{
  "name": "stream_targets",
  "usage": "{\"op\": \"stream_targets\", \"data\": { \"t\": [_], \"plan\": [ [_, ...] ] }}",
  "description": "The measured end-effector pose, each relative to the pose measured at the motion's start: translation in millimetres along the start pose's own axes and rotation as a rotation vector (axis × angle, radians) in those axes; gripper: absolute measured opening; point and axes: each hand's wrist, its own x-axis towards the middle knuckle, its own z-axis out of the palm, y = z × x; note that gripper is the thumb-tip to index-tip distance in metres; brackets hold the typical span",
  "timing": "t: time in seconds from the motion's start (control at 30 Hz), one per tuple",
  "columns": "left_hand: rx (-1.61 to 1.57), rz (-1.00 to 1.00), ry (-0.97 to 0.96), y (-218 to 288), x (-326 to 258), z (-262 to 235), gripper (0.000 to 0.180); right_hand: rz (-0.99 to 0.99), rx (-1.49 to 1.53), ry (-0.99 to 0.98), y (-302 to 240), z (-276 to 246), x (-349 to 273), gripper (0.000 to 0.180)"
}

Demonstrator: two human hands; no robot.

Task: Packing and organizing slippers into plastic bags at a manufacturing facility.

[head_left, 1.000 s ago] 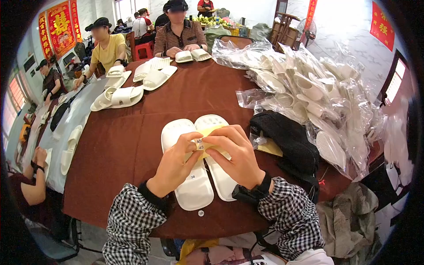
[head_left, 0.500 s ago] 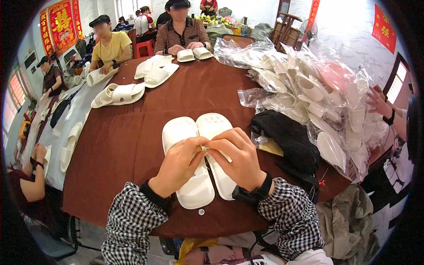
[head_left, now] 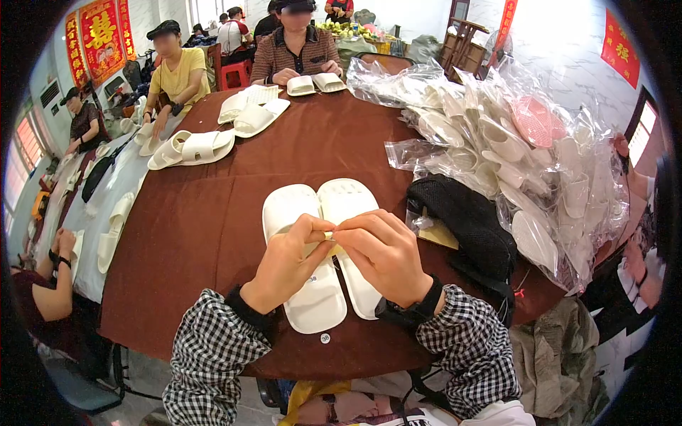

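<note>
A pair of white slippers lies side by side before me, the left slipper [head_left: 315, 309] and the right slipper [head_left: 348, 199], on a brown tablecloth [head_left: 185, 263]. Over their straps, the fingertips of my left hand [head_left: 278, 266] and my right hand [head_left: 387, 252] meet. Between them they pinch a tiny pale yellow-white piece [head_left: 329, 236], too small to name. Both hands are closed, and they partly hide the slippers. A small round printed sticker [head_left: 325, 339] lies just below the left slipper's near end.
Bagged white slippers [head_left: 508, 142] pile up on the right, with a pink one [head_left: 538, 121] among them. Nearer lies a black mesh bag [head_left: 465, 224]. Other white slippers [head_left: 202, 148] stand at the far left. Co-workers [head_left: 295, 53] sit around the table.
My hands stay over the slippers, fingers shifted slightly, and the pinched piece shows more plainly. At the right edge, another person's hand has drawn back from the bagged pile.
</note>
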Motion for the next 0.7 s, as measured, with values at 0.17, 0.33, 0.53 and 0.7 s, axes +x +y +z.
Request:
{"op": "stream_targets", "data": {
  "t": [0.17,0.33,0.53,0.7],
  "plan": [
    [-0.018,0.012,-0.009,0.9,0.4,0.7,0.024,0.077,0.089,-0.006,0.8,1.7,0.2,0.01],
    [-0.001,0.017,-0.026,-1.0,-0.7,1.5,0.022,0.096,0.121,-0.017,1.2,2.6,-1.0,0.01],
    [0.041,0.041,-0.049,-3.6,-0.5,1.3,0.023,0.167,0.183,-0.012,2.4,4.3,-4.1,0.014],
    [0.084,0.076,-0.032,-3.5,-0.8,2.4,0.023,0.139,0.172,-0.025,4.2,3.1,-3.5,0.015]
  ]
}}
